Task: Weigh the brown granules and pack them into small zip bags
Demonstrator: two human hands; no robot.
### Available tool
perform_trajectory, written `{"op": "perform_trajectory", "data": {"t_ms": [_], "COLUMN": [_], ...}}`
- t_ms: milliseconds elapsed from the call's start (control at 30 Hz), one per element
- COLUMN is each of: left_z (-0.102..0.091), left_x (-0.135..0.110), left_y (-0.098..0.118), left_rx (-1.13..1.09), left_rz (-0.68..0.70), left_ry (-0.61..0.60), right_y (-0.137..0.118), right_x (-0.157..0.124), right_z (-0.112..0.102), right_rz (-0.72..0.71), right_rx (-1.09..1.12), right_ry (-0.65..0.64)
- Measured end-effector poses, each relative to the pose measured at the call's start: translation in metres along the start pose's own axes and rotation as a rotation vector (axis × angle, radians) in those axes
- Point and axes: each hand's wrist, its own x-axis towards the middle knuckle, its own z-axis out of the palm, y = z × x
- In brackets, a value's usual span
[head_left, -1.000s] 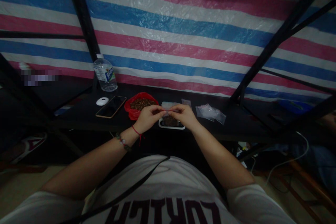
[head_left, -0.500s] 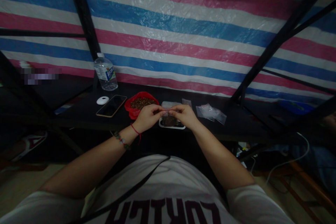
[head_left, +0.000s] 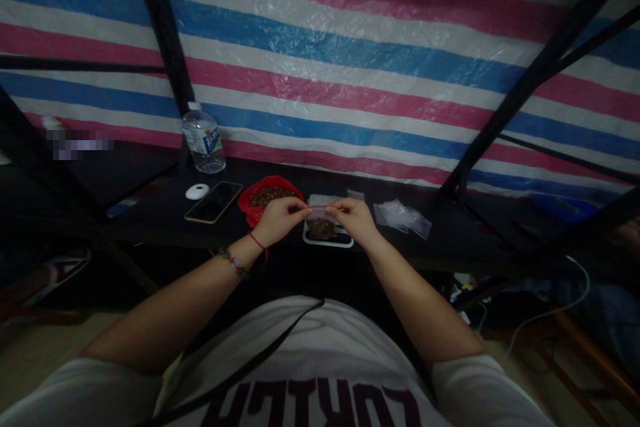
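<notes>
My left hand (head_left: 278, 219) and my right hand (head_left: 353, 219) both pinch the top edge of a small clear plastic bag (head_left: 320, 223) with dark brown bits inside. The bag hangs just above a small white tray-like scale (head_left: 327, 241) on the dark table (head_left: 165, 227). Close to my left hand sits a red bowl (head_left: 250, 202) filled with the same brown bits. My left wrist wears a red string and a beaded band.
A phone (head_left: 213, 202), a white round object (head_left: 197, 191) and a water bottle (head_left: 202, 139) stand at the left. A pile of empty clear bags (head_left: 401, 215) lies at the right. A striped tarp (head_left: 350, 67) and black frame bars (head_left: 160, 33) rise behind.
The two hands have shifted a little up and apart along the bag's top edge. The view has drifted slightly.
</notes>
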Motion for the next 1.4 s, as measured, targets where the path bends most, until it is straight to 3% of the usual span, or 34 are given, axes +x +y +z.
{"op": "perform_trajectory", "data": {"t_ms": [133, 333, 467, 567, 667, 767, 867, 967, 1167, 1300, 1400], "left_z": [-0.004, -0.007, -0.015, -0.031, -0.049, -0.055, -0.049, -0.037, -0.017, -0.005, -0.001], "left_x": [0.002, 0.003, 0.010, 0.018, 0.027, 0.032, 0.035, 0.044, 0.073, 0.080, 0.078], "left_y": [0.000, 0.003, -0.007, -0.028, -0.053, -0.074, -0.085, -0.090, -0.099, -0.100, -0.099], "left_rx": [-0.038, -0.163, -0.314, -0.097, 0.228, 0.401, 0.529, 0.625, 0.717, 0.805, 0.863], "left_rz": [-0.035, -0.053, -0.047, -0.080, -0.143, -0.179, -0.171, -0.121, -0.138, -0.220, -0.249], "left_ry": [0.031, 0.114, 0.081, 0.034, 0.052, -0.083, -0.159, -0.211, -0.291, -0.329, -0.312], "right_y": [0.000, -0.008, -0.002, 0.020, 0.052, 0.084, 0.104, 0.109, 0.088, 0.076, 0.075], "right_x": [-0.003, -0.004, 0.007, 0.021, 0.034, 0.043, 0.048, 0.051, 0.053, 0.051, 0.047], "right_z": [0.010, 0.005, -0.026, -0.059, -0.086, -0.102, -0.109, -0.105, -0.060, -0.029, -0.016], "right_rz": [-0.004, -0.015, 0.049, 0.143, 0.259, 0.413, 0.533, 0.466, 0.109, -0.001, -0.002], "right_rx": [0.030, 0.019, 0.121, 0.264, 0.231, -0.047, -0.376, -0.512, -0.361, -0.473, -0.528], "right_ry": [0.071, -0.195, 0.016, 0.216, 0.307, 0.287, 0.304, 0.247, 0.078, -0.082, -0.117]}}
